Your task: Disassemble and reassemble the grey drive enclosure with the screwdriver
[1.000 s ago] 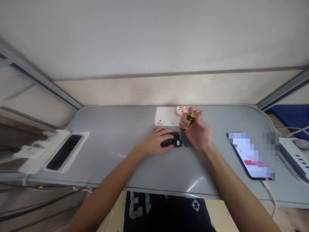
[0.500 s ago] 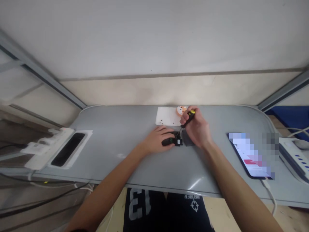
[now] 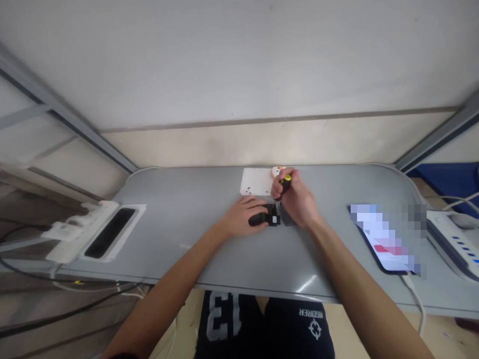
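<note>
My right hand (image 3: 298, 198) is closed round a black screwdriver (image 3: 286, 182) with a yellow end cap, held fairly upright with its tip down at a small black device (image 3: 274, 219). Under my left hand (image 3: 245, 215) the device is pinned to the desk, the fingers wrapped over its left part. A small pale label shows on it; what kind of device it is I cannot make out. Beside it, partly behind my right hand, lies a dark grey flat piece (image 3: 287, 217). Several tiny dark screws (image 3: 248, 190) rest on a white paper (image 3: 256, 179) just beyond.
An orange-and-white animal-faced object (image 3: 276, 172) sits at the paper's right edge. To the left are a dark phone (image 3: 110, 233) and a white power strip (image 3: 71, 247). A lit, charging phone (image 3: 381, 244) and another power strip (image 3: 454, 244) are on the right. A wall stands behind the desk.
My right hand and the screwdriver have shifted slightly left, and the screwdriver stands more upright. My left hand still holds the device. The whole view has shifted a little.
</note>
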Demonstrator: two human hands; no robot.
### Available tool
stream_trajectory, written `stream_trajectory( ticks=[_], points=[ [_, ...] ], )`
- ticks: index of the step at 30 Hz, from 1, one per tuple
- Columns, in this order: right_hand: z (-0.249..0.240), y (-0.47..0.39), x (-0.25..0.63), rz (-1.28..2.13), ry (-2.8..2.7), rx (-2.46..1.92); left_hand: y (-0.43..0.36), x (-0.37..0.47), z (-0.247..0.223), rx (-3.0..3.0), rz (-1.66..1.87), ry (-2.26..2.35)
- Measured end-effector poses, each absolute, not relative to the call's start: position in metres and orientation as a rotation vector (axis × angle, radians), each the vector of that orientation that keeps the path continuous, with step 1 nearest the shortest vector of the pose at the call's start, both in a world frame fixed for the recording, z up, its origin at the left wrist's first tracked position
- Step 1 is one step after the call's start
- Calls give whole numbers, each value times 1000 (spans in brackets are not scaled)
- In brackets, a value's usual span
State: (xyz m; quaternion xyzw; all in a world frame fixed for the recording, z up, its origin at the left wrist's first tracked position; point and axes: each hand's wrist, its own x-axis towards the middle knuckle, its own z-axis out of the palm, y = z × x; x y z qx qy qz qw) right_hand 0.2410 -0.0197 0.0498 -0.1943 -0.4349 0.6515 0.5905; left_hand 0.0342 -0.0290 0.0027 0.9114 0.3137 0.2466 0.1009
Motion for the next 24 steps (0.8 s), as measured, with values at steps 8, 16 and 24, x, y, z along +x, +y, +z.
stream_trajectory(
  ticks=[8,16,24],
  points=[
    [51,-21,243,1373,-1070,-520,-30,33,9,2682,704,913],
    [51,-20,236,1482,-944,-501,-29,34,11,2678,684,910],
    [49,-19,242,1437,-1079,-543,-30,34,12,2683,672,922]
  ],
)
